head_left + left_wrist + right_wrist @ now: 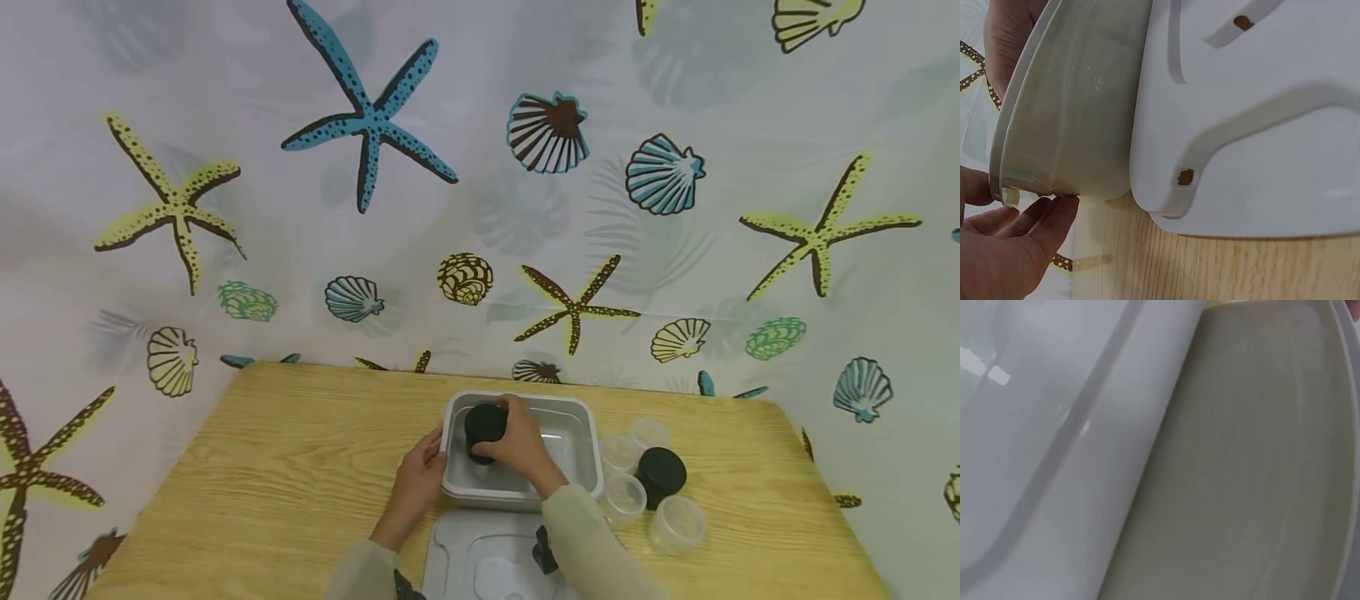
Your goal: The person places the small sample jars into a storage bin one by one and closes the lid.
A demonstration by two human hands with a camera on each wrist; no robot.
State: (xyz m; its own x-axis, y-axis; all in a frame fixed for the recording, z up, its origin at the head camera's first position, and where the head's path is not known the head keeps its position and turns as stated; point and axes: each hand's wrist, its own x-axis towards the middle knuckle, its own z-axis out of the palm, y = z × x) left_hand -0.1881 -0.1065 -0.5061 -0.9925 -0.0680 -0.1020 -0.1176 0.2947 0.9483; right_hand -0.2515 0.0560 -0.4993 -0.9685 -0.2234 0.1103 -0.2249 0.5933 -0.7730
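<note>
A light grey rectangular food container (573, 492) stands on the table, uncovered. My right hand (521, 437) reaches into its left part and grips a small black round tub (483, 423), fingers on the far side and thumb on the near side. At the container's left end, my left hand (422, 475) holds its rim; the left wrist view shows the fingertips (1063, 212) against the outer wall just under that rim. In front of the container lies a pale grey lid (480, 550) with moulded grooves, partly covered by the right sleeve. The right wrist view shows no held tub.
To the container's right, several clear round cups (677, 523) cluster around another black tub (662, 475). A curtain (465, 225) printed with starfish and shells hangs behind the wooden table (315, 450).
</note>
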